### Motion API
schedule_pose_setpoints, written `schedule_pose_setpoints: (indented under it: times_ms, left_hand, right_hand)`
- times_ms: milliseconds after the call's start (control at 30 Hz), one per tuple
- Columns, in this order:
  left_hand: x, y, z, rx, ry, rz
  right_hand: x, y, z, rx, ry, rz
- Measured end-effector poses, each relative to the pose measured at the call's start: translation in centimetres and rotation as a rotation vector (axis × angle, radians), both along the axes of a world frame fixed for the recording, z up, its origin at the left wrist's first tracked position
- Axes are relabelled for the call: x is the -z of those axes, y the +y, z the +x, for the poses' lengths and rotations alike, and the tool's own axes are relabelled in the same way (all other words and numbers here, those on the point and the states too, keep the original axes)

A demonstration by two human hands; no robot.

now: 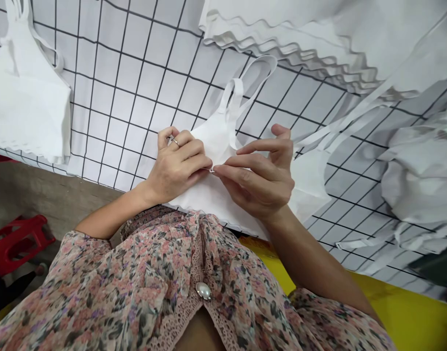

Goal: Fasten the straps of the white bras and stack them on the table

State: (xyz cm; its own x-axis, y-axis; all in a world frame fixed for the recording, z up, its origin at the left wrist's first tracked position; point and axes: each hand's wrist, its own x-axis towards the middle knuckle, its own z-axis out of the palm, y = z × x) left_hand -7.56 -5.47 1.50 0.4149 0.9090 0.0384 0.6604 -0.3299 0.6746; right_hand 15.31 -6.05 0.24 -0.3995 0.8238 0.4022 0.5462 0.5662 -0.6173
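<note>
At frame centre, the left hand [181,158] and right hand [262,170], both closed in a pinch, hold the white top [211,135]; light, even tension should prevent puckering.

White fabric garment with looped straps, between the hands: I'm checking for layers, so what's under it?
A white table covering with black grid lines shows beside the garment and between its straps. Whatever lies directly beneath its body is covered.
</note>
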Motion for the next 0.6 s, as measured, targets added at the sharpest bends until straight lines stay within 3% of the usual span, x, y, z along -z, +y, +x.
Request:
schedule_pose_setpoints:
  times_ms: [233, 467, 600]
  left_hand:
    - [-0.2, 0.1, 0.1, 0.013, 0.003, 0.001]
    - [0.3, -0.3, -0.1, 0.027, -0.105, 0.269]
    - [0.3, -0.2, -0.2, 0.025, -0.15, 0.3]
  right_hand:
    - [-0.1, 0.1, 0.2, -0.011, -0.026, -0.027]
    - [-1.0, 0.7, -0.8, -0.037, 0.125, 0.143]
    - [-1.1, 0.7, -1.0, 0.0, 0.134, 0.101]
